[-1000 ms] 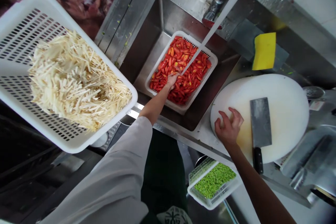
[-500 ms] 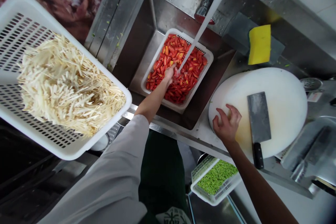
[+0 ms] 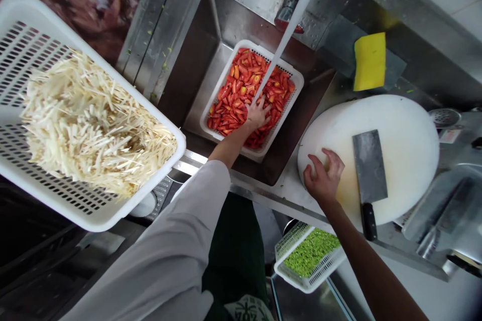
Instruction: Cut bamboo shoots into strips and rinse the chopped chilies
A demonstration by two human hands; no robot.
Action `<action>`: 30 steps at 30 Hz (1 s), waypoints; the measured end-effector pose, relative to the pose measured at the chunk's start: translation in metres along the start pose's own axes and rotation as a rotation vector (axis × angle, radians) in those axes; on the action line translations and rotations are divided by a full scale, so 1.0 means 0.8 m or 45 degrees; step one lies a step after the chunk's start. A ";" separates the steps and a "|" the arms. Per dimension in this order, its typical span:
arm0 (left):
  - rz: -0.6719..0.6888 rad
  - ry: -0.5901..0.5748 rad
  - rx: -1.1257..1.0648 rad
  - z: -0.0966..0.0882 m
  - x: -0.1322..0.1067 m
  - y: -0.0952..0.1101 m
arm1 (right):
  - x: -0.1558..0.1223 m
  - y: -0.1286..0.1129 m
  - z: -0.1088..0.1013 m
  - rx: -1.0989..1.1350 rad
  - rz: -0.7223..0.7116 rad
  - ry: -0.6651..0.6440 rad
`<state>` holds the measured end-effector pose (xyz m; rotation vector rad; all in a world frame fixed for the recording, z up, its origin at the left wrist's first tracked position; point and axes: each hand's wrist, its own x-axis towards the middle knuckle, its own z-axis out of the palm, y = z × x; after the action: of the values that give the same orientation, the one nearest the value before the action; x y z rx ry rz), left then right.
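My left hand lies with spread fingers on the cut red chili peppers, under running water. The peppers fill a white perforated basket that sits inside the steel sink. My right hand hovers over the left edge of the round white cutting board, fingers curled apart and holding nothing. To its right, a cleaver rests on the board, its black handle toward me.
A large white basket of pale shredded strips stands at left. Raw meat is behind it. A yellow cloth or sponge lies behind the board. Below the counter is a basket of chopped greens. The faucet overhangs the sink.
My left hand has moved to the right across the peppers, and its fingers have spread out. My right hand keeps its place over the board.
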<state>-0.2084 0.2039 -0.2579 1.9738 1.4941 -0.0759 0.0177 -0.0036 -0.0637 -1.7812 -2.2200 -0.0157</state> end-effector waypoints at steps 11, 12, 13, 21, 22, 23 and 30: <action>-0.116 -0.170 0.095 -0.021 -0.091 -0.040 | 0.002 -0.001 0.001 0.022 -0.001 0.018; -0.164 -0.179 0.103 -0.024 -0.084 -0.033 | 0.002 -0.002 0.001 0.030 -0.008 0.024; -0.199 -0.180 0.121 -0.028 -0.074 -0.023 | 0.001 -0.002 0.001 0.039 -0.014 0.027; -0.135 0.007 -0.295 -0.048 0.061 0.062 | 0.002 -0.002 0.000 0.068 -0.003 0.008; -0.139 0.026 -0.291 -0.044 0.072 0.068 | 0.002 -0.002 -0.001 0.064 -0.014 0.013; -0.148 0.050 -0.277 -0.039 0.080 0.072 | 0.003 -0.003 -0.002 0.055 -0.026 0.015; -0.182 0.186 -0.162 -0.009 0.095 0.079 | 0.004 -0.005 -0.005 0.027 -0.008 -0.019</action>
<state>-0.1285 0.2625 -0.2550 1.8028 1.6897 0.1021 0.0138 -0.0021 -0.0583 -1.7692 -2.2278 0.0197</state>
